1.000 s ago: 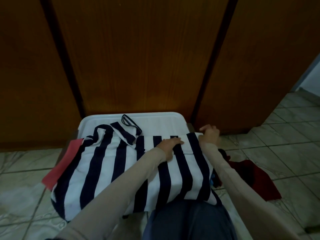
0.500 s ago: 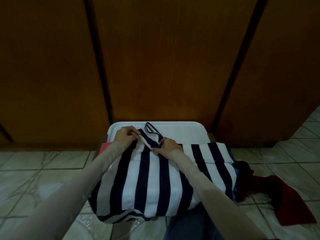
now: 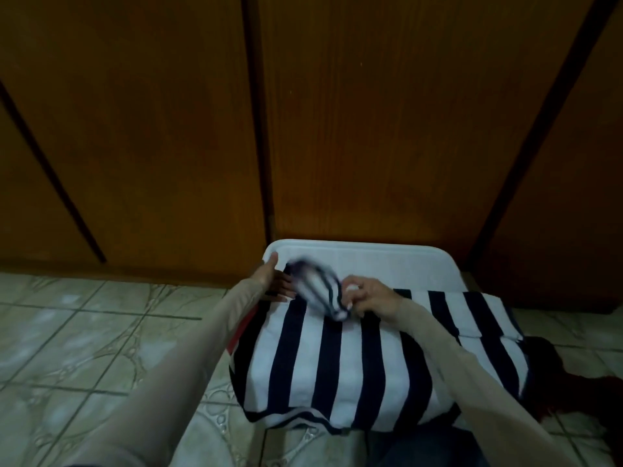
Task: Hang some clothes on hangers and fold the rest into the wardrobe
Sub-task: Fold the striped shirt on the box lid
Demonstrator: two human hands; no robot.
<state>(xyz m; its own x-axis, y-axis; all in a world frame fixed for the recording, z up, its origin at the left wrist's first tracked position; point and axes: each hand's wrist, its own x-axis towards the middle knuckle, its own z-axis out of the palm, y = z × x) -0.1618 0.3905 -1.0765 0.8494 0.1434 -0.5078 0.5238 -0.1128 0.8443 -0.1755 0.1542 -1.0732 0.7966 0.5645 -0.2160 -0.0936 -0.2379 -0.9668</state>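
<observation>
The striped shirt lies spread over a white bin in front of the closed wardrobe, hanging off the bin's near edge toward the person's lap, with a red cloth peeking from under its left side and a dark red garment on the tiled floor to the right. The right hand pinches the sleeve between thumb and curled fingers and carries it over the shirt's body; the sleeve is blurred with motion. The left hand lies flat, fingers straight, pressing the shirt's upper left corner and holding nothing. To do this fold well, I judge the left hand should pin the shoulder line as a hinge while the right lays the sleeve flat and parallel to the stripes, then smooths it outward so that no bunching is trapped under the next fold. The overhang may drag the shirt off the bin, so light pressure helps. Compared with 0.5 s ago, both hands were then bunched at the collar with fingers curled on the cloth; now the left has opened and slid to the left edge, and the right has lifted the sleeve clear. The view has also shifted, putting the bin further right.
</observation>
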